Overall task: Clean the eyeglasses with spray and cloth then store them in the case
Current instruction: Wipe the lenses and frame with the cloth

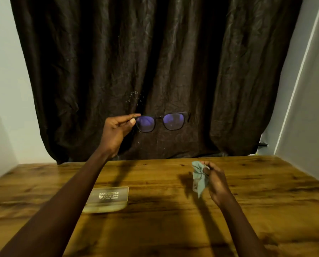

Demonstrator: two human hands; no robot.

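Note:
My left hand (116,132) holds the dark-framed eyeglasses (162,121) up in the air, pinching the left end of the frame. The lenses show a violet sheen against the dark curtain. My right hand (215,179) hovers low over the table at the right, closed on a crumpled pale green cloth (199,178). A translucent glasses case (108,198) with white lettering lies shut on the wooden table under my left forearm. No spray bottle is visible.
The wooden table (173,219) fills the lower half of the view. A dark brown curtain (155,62) hangs behind it, with pale walls on both sides. Shadows of my arms fall across the tabletop.

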